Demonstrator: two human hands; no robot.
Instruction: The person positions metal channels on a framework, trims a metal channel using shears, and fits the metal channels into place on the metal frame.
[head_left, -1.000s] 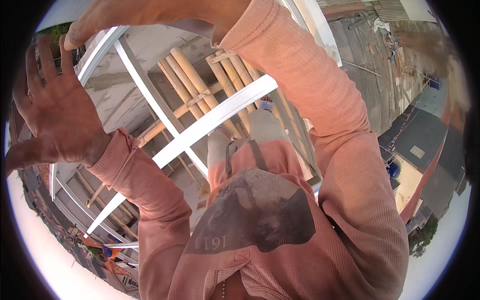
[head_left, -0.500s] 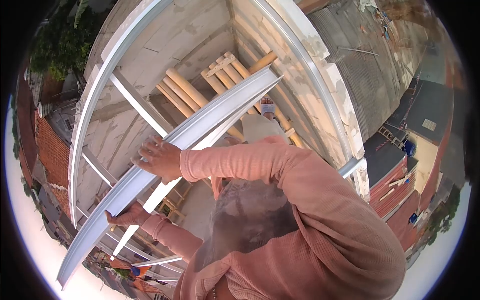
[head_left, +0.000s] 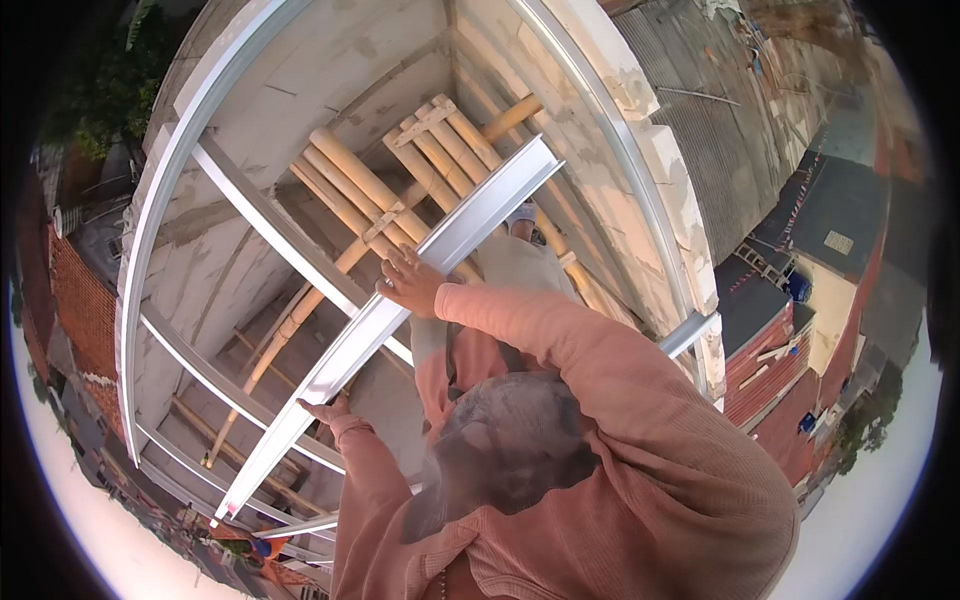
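Silver-coloured metal, formed as a long channel-section beam (head_left: 350, 342), lies at both hands, slanting from beyond the right fingers to past the left ones. The right hand (head_left: 412, 285) rests on the beam, back uppermost, fingers slightly apart and reaching over its far edge; whether they clamp it cannot be determined. The left hand (head_left: 328, 410) touches the near edge, one digit visible along it, the others largely hidden; its grip likewise cannot be determined. Tan round wooden poles (head_left: 365, 183), laid in rows, sit below and ahead of the right fingertips. A pale, narrow metal crossbar (head_left: 275, 230) passes left of those fingers. A grey corrugated roof (head_left: 720, 140) stands well apart, off to their right.
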